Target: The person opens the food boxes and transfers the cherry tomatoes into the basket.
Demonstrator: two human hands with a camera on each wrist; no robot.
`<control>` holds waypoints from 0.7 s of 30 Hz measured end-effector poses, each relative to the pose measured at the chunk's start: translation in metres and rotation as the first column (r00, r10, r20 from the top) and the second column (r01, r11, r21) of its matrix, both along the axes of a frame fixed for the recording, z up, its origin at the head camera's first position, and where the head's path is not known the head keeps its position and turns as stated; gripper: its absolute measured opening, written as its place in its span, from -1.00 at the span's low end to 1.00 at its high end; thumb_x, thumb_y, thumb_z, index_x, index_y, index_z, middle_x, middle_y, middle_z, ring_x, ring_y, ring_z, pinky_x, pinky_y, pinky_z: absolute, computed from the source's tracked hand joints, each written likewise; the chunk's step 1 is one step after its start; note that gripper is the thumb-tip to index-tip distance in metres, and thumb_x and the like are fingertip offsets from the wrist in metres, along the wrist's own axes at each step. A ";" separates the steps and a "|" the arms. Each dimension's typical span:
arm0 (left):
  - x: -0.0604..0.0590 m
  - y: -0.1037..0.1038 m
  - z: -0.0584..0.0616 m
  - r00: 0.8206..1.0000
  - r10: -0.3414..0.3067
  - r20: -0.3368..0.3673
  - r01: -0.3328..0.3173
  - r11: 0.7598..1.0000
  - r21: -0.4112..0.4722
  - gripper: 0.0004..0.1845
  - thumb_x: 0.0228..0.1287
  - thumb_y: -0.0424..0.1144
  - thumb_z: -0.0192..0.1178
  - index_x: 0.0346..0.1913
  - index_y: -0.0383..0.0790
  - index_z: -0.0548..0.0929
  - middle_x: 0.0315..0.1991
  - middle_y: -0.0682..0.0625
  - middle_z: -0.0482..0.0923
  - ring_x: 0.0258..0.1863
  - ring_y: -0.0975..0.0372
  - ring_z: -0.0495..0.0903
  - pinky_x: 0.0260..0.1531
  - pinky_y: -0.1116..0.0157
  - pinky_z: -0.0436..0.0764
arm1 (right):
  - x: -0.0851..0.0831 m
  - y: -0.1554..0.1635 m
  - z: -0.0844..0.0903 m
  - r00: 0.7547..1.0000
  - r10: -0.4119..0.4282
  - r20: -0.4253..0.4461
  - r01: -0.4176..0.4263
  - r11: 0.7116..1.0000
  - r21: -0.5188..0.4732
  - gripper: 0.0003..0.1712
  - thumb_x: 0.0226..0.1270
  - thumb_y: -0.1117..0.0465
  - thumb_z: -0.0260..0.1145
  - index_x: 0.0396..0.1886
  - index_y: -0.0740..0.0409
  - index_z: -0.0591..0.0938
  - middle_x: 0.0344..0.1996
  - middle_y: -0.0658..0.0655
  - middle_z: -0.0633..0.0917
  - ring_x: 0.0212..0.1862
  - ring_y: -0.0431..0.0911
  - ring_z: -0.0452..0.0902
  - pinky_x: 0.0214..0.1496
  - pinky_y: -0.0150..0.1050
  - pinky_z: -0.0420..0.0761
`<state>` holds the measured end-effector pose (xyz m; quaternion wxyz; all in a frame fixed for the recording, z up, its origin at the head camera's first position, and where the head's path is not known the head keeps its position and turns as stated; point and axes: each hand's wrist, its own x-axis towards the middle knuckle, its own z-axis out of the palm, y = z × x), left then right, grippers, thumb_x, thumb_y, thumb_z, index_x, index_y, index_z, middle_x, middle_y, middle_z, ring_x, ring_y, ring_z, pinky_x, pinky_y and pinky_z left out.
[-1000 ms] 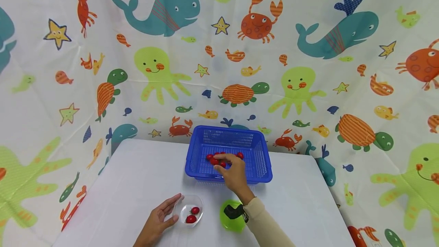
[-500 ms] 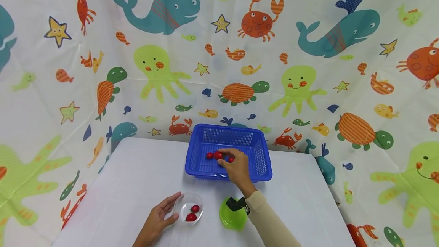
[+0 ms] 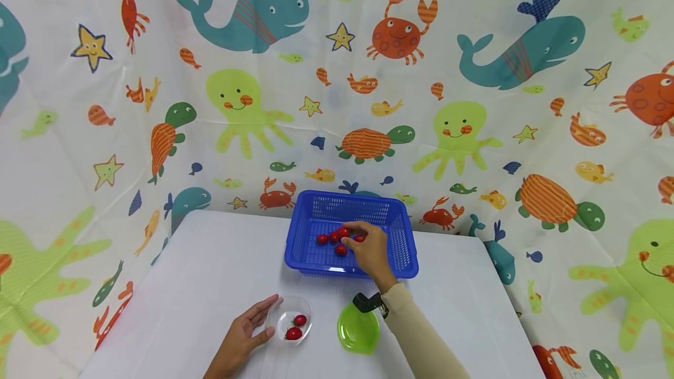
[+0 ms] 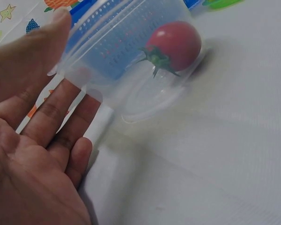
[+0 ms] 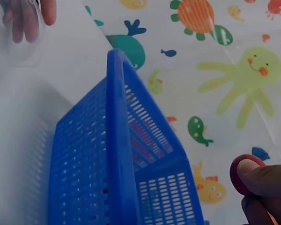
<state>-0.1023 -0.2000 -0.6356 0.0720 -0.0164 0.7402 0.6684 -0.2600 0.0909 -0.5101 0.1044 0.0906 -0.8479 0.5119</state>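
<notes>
Pinching a tomato (image 5: 244,174) inside the blue basket (image 3: 401,251), our right hand (image 3: 370,248) is curling its fingertips around it. Our left hand (image 3: 243,335) is resting open, fingers straight, against the clear cup (image 3: 289,316) holding two tomatoes.

Staged recording booth; sea-creature curtain (image 3: 474,104) surrounds white table (image 3: 200,274).

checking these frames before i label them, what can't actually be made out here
- Head view: the right hand covers part of the blue basket, so the tomato count there is uncertain.
- Right wrist view: the tomato in the fingertips is cut off by the frame's edge.
- Left wrist view: the clear cup shows one tomato; the head view shows two.
- Left hand: palm cropped, blurred.
</notes>
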 end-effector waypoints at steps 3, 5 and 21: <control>0.000 0.000 0.000 1.000 0.003 0.001 -0.003 1.000 -0.005 -0.39 0.45 -0.28 0.37 0.51 -0.17 0.49 0.48 -0.13 0.55 0.37 0.49 0.54 0.20 0.61 0.45 | -0.004 0.003 0.001 1.000 -0.008 0.017 0.008 1.000 -0.014 -0.62 0.26 0.35 0.59 0.08 0.10 0.83 0.01 0.12 0.86 0.07 0.09 0.79 0.16 0.04 0.76; -0.001 0.000 -0.001 1.000 0.008 0.006 -0.008 1.000 -0.002 -0.39 0.44 -0.28 0.38 0.50 -0.16 0.50 0.48 -0.13 0.55 0.35 0.53 0.54 0.20 0.61 0.45 | -0.007 0.005 0.001 1.000 -0.010 0.027 0.011 1.000 -0.017 -0.62 0.26 0.34 0.59 0.08 0.10 0.83 0.00 0.11 0.86 0.06 0.06 0.79 0.15 0.03 0.76; -0.003 -0.002 -0.004 0.999 -0.002 0.040 0.002 1.000 0.009 -0.38 0.46 -0.27 0.37 0.52 -0.11 0.48 0.51 -0.07 0.52 0.28 0.71 0.47 0.21 0.65 0.38 | -0.032 0.017 0.002 0.986 -0.019 0.165 0.012 0.999 0.041 -0.66 0.28 0.30 0.59 0.06 0.07 0.83 0.02 0.07 0.85 0.11 0.01 0.74 0.31 0.04 0.69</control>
